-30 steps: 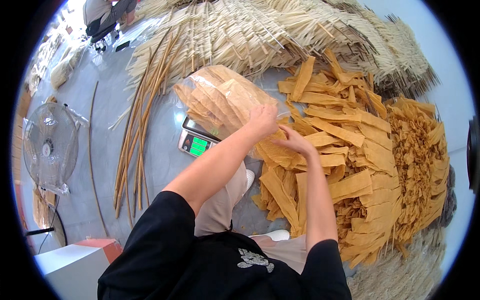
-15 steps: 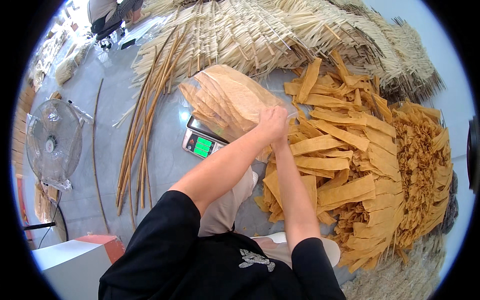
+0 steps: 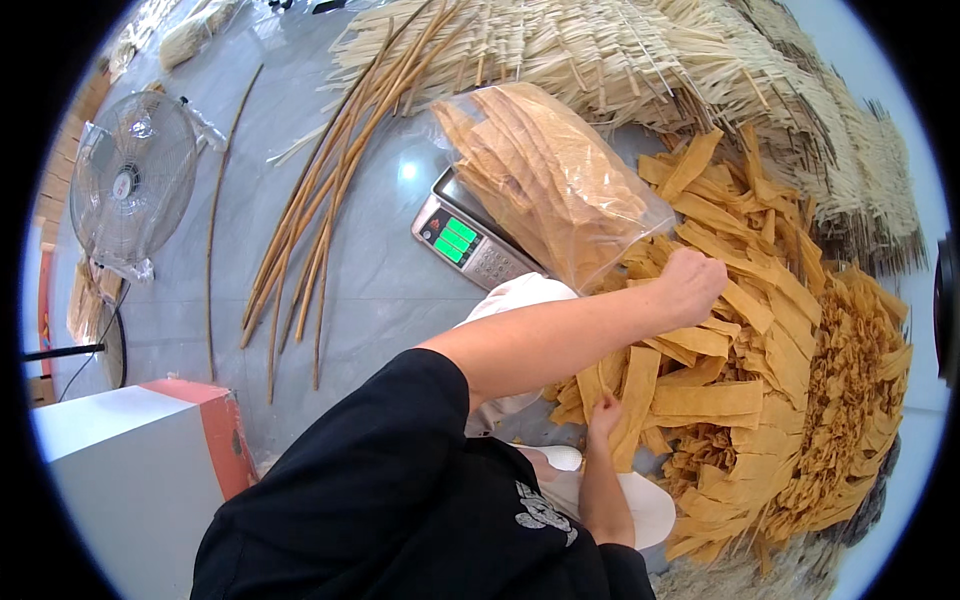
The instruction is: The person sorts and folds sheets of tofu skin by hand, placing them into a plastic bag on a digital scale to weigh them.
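Observation:
A clear plastic bag (image 3: pixel 575 165) full of flat yellow-brown dried strips rests on a digital scale (image 3: pixel 475 240) with a lit green display. Beyond the bag's right end, my left hand (image 3: pixel 692 288) is closed in a loose fist over the heap of yellow-brown strips (image 3: pixel 770 300); whether it grips anything is hidden. Lower and nearer my body, my right hand (image 3: pixel 604 412) is closed at the near edge of the heap, its fingers pinching what looks like one strip (image 3: pixel 591 388). Neither hand touches the bag.
Long thin brown sticks (image 3: pixel 325 200) lie on the grey floor to the left. Farther left are a round fan (image 3: pixel 132 185) and a white box (image 3: pixel 130 450) with a pink edge. Pale strips hung on rods (image 3: pixel 600 50) cover the far side.
Both hands have left the bag's end. My left hand has moved right over the heap, my right hand down toward its near edge. The bag stays on the scale; the view has shifted.

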